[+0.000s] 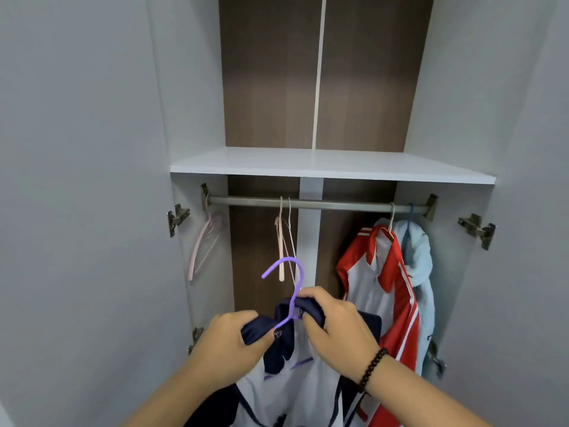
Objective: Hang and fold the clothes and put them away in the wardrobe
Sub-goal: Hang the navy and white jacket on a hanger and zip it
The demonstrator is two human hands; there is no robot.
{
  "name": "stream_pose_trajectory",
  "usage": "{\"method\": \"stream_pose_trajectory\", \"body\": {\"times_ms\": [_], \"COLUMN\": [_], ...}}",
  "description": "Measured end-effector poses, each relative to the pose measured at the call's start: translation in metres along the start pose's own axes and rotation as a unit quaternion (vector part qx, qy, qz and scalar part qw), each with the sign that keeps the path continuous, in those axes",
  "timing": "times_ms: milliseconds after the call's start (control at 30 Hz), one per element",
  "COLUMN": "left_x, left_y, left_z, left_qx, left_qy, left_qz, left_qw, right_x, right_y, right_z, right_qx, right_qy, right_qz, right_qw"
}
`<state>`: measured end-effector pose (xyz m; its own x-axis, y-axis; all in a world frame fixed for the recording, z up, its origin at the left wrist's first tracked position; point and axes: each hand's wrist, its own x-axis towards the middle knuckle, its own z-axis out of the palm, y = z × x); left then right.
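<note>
Two hands on one garment, in front of the open wardrobe point(462, 87). Left hand point(229, 340) has fingers curled round the navy collar on its side; right hand point(337, 322) pinches the collar on the other side, thumb under, fingers over. Neither hand is free.

White-and-navy shirt point(295, 392) sits on the purple hanger point(291, 291), held below the rail point(308, 204), hook pointing up and not yet over it. Lower part of the shirt runs out of view at the bottom.

Handling, my read:
- Shirt looks thin and limp, sports-type fabric, probably a bit slick. Light. It will slide off a shoulder if the hanger tilts.
- Hanger looks like thin coated wire or plastic: stiff enough, but the neck flexes. Not fragile.
- Collar is the only thick part, so it works for squaring up but not for lifting; pulling there drags the shirt off the arms.
- Best hold for the lift: one hand at the hanger neck just under the hook, other hand steadying the shirt below the collar.

Rail space: red-and-white jacket point(381, 288) and light blue garment point(420, 260) hang at the right end, just beside each other. Empty pale hangers point(284, 241) mid-rail, pink hanger point(204, 245) at far left. Open gap between mid-rail hangers and the red jacket looks the easiest slot.

Risk: hook snagging the empty hangers directly behind it.
</note>
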<state>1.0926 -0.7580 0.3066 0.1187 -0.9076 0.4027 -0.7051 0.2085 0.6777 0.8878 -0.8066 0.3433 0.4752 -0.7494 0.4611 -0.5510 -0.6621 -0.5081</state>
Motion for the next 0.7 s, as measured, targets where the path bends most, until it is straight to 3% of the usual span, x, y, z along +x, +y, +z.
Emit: {"method": "stream_pose_trajectory", "body": {"times_ms": [233,367,433,533,633,700], "left_x": [0.014,0.019,0.019,0.017,0.016,0.015], "left_y": [0.008,0.012,0.016,0.021,0.023,0.025], "left_z": [-0.018,-0.029,-0.030,-0.024,-0.012,-0.003], "left_qx": [-0.069,-0.097,-0.090,-0.051,0.047,0.130], "left_qy": [-0.002,-0.047,-0.075,-0.114,-0.113,-0.077], "left_qz": [0.051,0.041,0.036,0.043,0.050,0.039], "left_qw": [0.996,0.993,0.992,0.991,0.991,0.988], "right_x": [0.014,0.025,0.028,0.028,0.025,0.024], "right_y": [0.063,0.083,0.086,0.085,0.072,0.064], "right_z": [-0.053,-0.090,-0.103,-0.108,-0.110,-0.110], "right_qx": [-0.172,-0.350,-0.404,-0.446,-0.431,-0.430], "right_qy": [0.026,0.045,0.016,-0.009,0.066,0.044], "right_qz": [0.085,0.070,0.057,0.007,-0.095,-0.076], "right_qw": [0.981,0.933,0.913,0.895,0.895,0.899]}}
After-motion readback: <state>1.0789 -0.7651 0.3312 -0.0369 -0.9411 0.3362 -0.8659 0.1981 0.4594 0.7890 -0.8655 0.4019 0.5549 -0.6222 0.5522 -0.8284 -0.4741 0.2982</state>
